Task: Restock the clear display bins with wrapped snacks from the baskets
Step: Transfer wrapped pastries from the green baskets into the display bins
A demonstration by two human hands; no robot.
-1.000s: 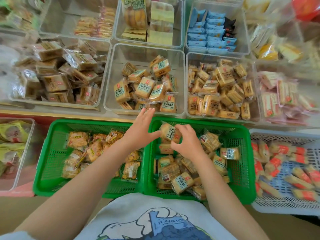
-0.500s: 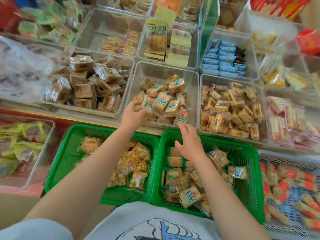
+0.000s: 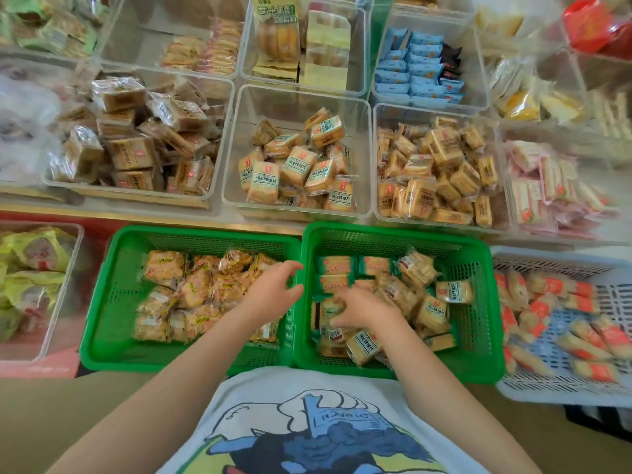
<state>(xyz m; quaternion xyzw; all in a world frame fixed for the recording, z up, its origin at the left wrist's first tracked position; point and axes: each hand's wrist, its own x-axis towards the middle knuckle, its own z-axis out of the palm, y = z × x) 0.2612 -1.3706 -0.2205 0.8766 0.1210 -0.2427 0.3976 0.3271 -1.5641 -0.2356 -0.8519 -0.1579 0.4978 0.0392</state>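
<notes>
Head view. The right hand [image 3: 362,307] reaches into the right green basket [image 3: 478,323], its fingers [image 3: 337,299] curled down onto the wrapped snacks [image 3: 432,311] heaped there; whether they grip a packet cannot be told. The left hand [image 3: 273,285] hovers over the wall shared with the left green basket [image 3: 113,302], its fingers [image 3: 290,268] spread open and holding nothing. Beyond both sets of fingers stands the clear display bin [image 3: 297,104], part filled with teal-labelled packets [image 3: 294,169]. To the right of the right fingers lies a white basket [image 3: 608,295].
</notes>
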